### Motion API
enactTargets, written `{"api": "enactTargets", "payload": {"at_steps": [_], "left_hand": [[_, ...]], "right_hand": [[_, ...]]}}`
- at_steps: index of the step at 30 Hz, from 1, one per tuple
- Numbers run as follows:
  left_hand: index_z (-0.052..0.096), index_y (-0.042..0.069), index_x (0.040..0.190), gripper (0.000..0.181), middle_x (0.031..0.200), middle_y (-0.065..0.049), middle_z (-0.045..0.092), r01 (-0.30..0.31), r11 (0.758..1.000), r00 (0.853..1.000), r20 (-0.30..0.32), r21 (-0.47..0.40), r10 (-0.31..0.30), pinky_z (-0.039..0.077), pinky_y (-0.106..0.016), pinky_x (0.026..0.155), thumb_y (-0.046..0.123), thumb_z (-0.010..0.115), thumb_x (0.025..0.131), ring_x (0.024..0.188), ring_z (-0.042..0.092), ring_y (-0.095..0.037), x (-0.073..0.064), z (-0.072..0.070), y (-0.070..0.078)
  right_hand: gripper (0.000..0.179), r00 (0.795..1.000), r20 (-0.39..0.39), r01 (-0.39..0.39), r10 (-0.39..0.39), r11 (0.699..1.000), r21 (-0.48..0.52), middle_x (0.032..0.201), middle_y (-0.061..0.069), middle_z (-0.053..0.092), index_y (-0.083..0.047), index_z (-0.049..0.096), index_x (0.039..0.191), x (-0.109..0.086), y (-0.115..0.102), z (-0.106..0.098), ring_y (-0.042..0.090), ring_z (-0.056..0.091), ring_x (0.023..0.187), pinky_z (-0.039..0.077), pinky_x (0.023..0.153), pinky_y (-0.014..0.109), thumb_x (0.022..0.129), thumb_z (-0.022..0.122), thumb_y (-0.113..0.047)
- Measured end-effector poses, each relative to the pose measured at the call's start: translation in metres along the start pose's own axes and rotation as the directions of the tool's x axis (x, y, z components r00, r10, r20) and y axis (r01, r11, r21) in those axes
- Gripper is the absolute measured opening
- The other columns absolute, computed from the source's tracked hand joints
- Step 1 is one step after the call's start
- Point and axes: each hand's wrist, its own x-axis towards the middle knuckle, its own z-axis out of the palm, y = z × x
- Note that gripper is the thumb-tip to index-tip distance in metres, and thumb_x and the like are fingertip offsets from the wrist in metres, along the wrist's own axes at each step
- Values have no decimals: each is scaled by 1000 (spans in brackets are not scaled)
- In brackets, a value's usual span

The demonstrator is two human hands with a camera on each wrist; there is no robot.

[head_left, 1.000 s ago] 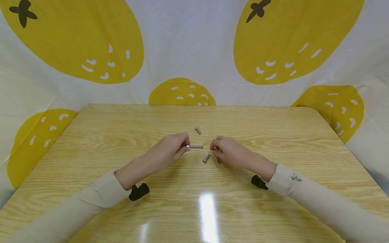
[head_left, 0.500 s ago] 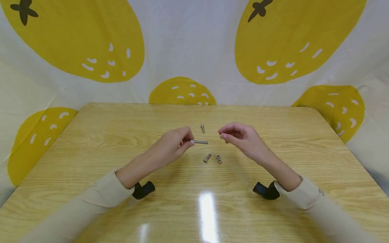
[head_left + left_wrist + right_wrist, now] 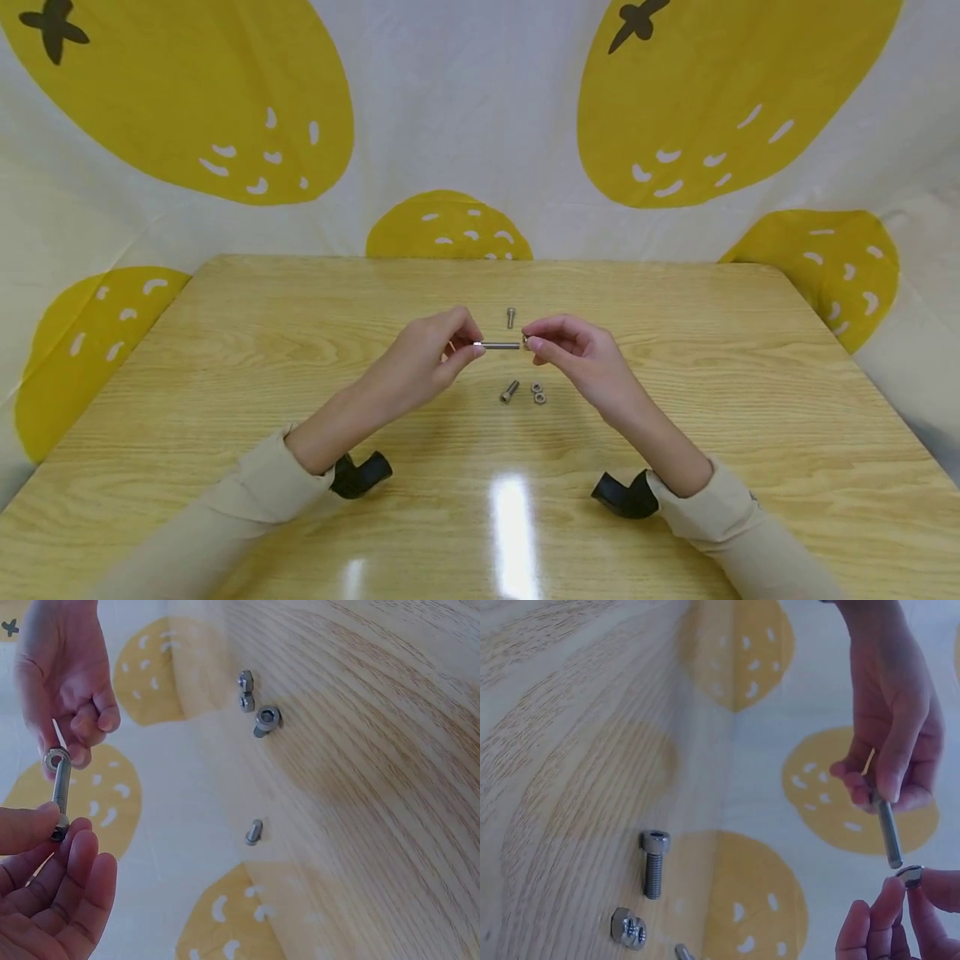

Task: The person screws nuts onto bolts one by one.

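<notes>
Left hand [image 3: 423, 357]: pinches long bolt [image 3: 501, 345] by its head
Right hand [image 3: 588, 358]: pinches nut [image 3: 910, 876], just beyond bolt's tip
Risk: misalignment could make nut slip

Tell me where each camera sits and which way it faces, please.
Head: worn on the head, facing forward and down at the table; the left hand, right hand and both sleeves show.
Left wrist: on that wrist, facing the long bolt its own hand pinches; that hand shows near, the right hand beyond.
Right wrist: on that wrist, facing the nut its own hand pinches; that hand near, the left beyond.
Shared: both wrist views show that bolt and nut.
</notes>
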Motion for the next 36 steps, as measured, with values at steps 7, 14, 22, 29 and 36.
{"api": "enactTargets", "payload": {"at_steps": [7, 14, 22, 29, 36], "left_hand": [[58, 8, 93, 8, 83, 1, 64, 7, 1000, 1000, 0, -4, -7, 51, -22, 68, 12, 64, 88, 74, 58, -9, 0, 1, 2], [58, 8, 92, 7, 82, -2, 64, 12, 1000, 1000, -2, -13, -12, 50, -22, 68, 12, 63, 89, 73, 58, -10, 1, 2, 4], [58, 7, 92, 7, 82, -2, 65, 12, 1000, 1000, -1, -3, -12, 50, -23, 68, 12, 62, 89, 73, 58, -10, 3, 3, 5], [58, 7, 93, 7, 82, 0, 64, 21, 1000, 1000, 2, -9, -21, 50, -22, 68, 13, 61, 90, 72, 58, -10, 4, 3, 7], [58, 6, 93, 8, 82, -1, 64, 16, 998, 1000, -1, -67, -16, 51, -22, 67, 13, 61, 91, 71, 58, -10, 4, 3, 6]], "right_hand": [[27, 1000, -4, -17, 17, 1000, 1, 107, 10, 61, -1, 59, 115, -1, 0, 2, 16, 62, 85, 52, 78, 22, 93, 57, -17], [28, 999, 29, -34, 33, 999, 40, 110, 16, 59, 0, 56, 118, -1, 1, 2, 16, 61, 85, 51, 80, 22, 94, 56, -15], [29, 998, 56, -24, 19, 996, 83, 105, 9, 64, 1, 56, 117, 0, 1, 0, 14, 66, 88, 51, 88, 28, 93, 57, -15], [31, 997, 69, -35, 29, 995, 91, 94, 3, 70, 1, 57, 117, 1, 1, -3, 17, 68, 90, 52, 86, 27, 90, 62, -12], [28, 999, 49, -3, 1, 999, 45, 96, 11, 69, 0, 60, 111, 2, 1, -5, 14, 68, 85, 54, 80, 27, 87, 66, -11]]}}
